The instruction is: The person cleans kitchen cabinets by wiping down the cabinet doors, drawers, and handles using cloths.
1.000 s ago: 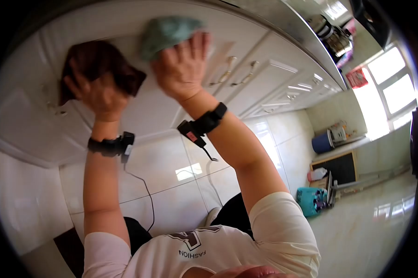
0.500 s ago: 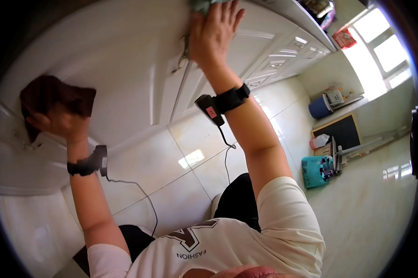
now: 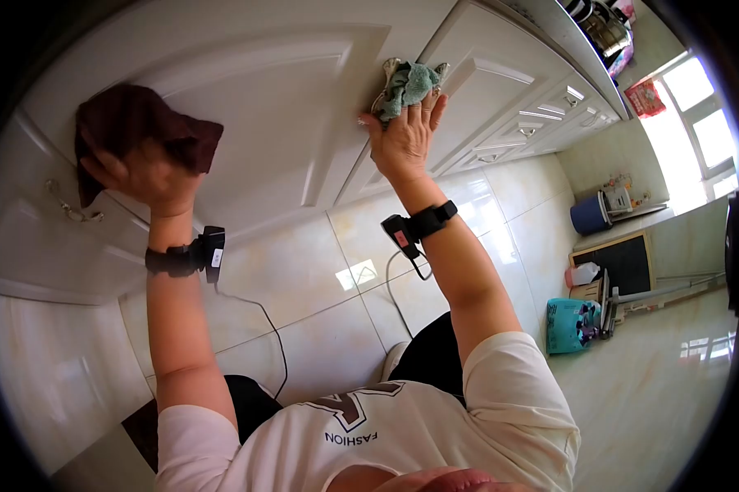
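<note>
A dark maroon cloth [image 3: 136, 123] lies bunched against a white cabinet door [image 3: 263, 107]. My left hand [image 3: 152, 176] holds it there, fingers partly tucked under its folds. Farther right, a green cloth [image 3: 410, 86] covers part of the ornate metal handles [image 3: 390, 74] where two doors meet. My right hand [image 3: 406, 139] presses this cloth onto them, its fingertips over the lower part of the cloth and the thumb out to the side. Each wrist wears a black strap with a small box and a cable.
Another metal handle [image 3: 74, 203] sits on the door at far left. Drawers run right beneath a countertop [image 3: 541, 33]. A teal bag [image 3: 570, 324], a blue bin [image 3: 591, 213] and a black board [image 3: 627, 264] stand by the right wall. Cables hang over the tiled floor [image 3: 304, 336].
My right hand has come down the door with the green cloth, onto the handles. My left hand keeps the maroon cloth on nearly the same spot. The view has shifted.
</note>
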The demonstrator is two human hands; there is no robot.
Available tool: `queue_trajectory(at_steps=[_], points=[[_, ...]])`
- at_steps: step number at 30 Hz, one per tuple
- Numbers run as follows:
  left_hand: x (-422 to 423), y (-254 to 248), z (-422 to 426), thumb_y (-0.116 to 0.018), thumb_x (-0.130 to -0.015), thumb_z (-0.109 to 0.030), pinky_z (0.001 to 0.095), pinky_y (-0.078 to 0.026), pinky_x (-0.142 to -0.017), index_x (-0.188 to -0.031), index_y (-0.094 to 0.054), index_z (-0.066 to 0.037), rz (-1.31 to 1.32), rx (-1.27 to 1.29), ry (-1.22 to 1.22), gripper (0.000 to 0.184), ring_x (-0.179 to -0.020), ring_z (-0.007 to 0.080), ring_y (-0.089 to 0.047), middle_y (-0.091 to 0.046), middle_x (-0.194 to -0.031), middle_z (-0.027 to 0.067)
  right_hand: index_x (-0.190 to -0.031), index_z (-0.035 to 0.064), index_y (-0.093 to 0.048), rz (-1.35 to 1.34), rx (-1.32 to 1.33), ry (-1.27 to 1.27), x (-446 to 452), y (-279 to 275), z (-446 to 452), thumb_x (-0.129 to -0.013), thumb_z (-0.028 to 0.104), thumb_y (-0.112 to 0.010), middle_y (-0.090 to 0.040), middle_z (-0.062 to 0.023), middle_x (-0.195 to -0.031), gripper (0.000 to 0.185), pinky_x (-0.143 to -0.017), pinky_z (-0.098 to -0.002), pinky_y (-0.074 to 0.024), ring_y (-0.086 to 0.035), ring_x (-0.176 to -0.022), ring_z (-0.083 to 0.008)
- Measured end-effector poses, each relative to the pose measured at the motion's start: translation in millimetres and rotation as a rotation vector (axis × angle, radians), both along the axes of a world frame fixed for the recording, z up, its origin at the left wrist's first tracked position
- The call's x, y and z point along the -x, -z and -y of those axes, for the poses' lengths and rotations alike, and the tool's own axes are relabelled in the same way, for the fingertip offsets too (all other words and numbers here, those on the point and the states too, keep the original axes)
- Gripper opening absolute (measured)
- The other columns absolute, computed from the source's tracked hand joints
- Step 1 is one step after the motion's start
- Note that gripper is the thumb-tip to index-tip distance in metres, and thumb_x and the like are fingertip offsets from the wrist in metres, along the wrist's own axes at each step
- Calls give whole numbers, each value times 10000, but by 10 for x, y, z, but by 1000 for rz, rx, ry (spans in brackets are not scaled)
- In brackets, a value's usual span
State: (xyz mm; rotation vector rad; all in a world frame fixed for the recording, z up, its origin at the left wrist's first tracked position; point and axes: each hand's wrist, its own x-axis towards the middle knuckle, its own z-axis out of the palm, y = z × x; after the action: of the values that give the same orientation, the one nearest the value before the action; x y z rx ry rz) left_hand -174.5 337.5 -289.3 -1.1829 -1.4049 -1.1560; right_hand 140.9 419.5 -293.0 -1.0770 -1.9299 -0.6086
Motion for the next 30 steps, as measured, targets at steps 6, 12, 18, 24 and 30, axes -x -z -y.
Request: queue_trajectory(at_steps=[6,12,18,24,30], points=[[-33,-19,41,-569,-795,-499,597,-140,-1081,-922,-669,-109,-104,-10,-91,422,-1326,439,-346,-649,-1134,94,-1125,-13,-583,-221,-19,-259,-248,78,104,-772,19,-608,-580,-182,-1164,355,-1137,-509,-213,-487,-1207,-380],[-85,4,1,-550,-847,-417,615,-172,-1059,-878,-616,-51,-149,-99,-62,373,-1298,472,-377,-612,-1170,171,-1336,4,-441,-1115,110,-461,186,-453,-15,-937,136,-524,-522,-166,-1283,429,-1000,-371,-360,-498,-1178,-255],[-92,-8,15,-544,-861,-388,606,-171,-1065,-890,-614,-38,-154,-83,-63,358,-1296,470,-382,-603,-1186,178,-1375,19,-422,-177,-246,-20,690,-305,-30,-853,353,-589,-388,-283,-1369,642,-1088,-563,-221,-292,-1305,-500],[-63,47,-22,-546,-859,-416,609,-161,-1067,-897,-625,-52,-170,-86,-86,374,-1308,466,-361,-618,-1150,159,-1267,38,-531,-162,-76,-128,457,670,139,-842,279,-623,-378,-214,-1381,497,-1048,-561,-302,-313,-1279,-515],[-50,73,-6,-557,-849,-438,621,-188,-1057,-927,-645,-71,-189,-75,-82,386,-1293,443,-381,-629,-1127,142,-1389,-73,-254,-237,412,-129,542,807,285,-867,355,-582,-289,-354,-1366,750,-1100,-553,-152,-218,-1287,-544]])
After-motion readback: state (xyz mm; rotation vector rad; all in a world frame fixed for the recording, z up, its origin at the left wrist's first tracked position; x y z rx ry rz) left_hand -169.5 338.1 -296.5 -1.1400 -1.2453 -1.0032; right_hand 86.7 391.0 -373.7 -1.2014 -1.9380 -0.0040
